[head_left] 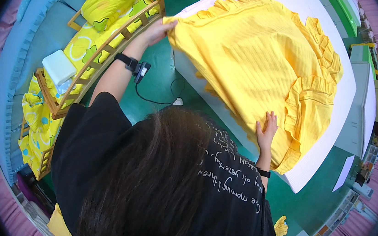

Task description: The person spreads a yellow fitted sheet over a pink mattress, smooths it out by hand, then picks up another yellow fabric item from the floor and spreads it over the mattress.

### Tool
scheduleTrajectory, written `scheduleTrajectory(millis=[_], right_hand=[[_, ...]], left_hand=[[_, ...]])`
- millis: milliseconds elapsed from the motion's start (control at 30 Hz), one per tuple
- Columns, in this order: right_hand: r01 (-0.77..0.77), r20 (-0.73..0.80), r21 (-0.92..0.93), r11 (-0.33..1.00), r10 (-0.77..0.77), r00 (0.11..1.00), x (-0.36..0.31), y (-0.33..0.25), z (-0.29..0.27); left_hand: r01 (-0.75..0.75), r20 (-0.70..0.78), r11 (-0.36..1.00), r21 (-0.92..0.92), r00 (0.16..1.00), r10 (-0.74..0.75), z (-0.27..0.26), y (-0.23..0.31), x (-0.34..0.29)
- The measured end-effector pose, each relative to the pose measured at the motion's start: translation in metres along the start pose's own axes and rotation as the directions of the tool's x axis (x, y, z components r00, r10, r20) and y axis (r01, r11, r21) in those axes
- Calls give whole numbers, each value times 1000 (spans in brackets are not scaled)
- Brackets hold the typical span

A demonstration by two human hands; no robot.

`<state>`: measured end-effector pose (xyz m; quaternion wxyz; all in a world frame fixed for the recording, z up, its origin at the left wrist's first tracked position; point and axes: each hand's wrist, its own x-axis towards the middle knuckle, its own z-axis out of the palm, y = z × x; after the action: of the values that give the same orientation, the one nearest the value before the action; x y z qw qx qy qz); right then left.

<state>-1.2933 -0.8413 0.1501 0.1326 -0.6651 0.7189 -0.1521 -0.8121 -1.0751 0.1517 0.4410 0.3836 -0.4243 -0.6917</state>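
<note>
A yellow ruffled cloth point(239, 54), striped and partly folded over on its right side, lies across a white table-like surface point(296, 181). My left hand point(158, 32) is closed on the cloth's left corner and holds it out past the surface's edge. Spread flat, my right hand point(268, 126) rests on the near right part of the cloth, close to a ruffle. A black strap with a small device point(142, 71) is round my left wrist.
At left, a small wooden bed frame point(98, 58) holds yellow patterned bedding and a yellow pillow point(109, 1). A pale blue box-like thing point(59, 67) lies on it. A cable point(152, 99) hangs from the wrist device over the green floor point(154, 75). White furniture point(360, 108) stands at right.
</note>
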Motion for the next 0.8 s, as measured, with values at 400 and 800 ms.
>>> scheduleTrajectory(millis=[400, 800], right_hand=[[65, -46, 62, 996, -62, 997, 13, -10, 8], [41, -39, -127, 991, -47, 998, 12, -17, 20]], left_hand=[[23, -192, 999, 22, 981, -19, -49, 16, 68], [1, -327, 1000, -2, 945, -1, -70, -64, 90]])
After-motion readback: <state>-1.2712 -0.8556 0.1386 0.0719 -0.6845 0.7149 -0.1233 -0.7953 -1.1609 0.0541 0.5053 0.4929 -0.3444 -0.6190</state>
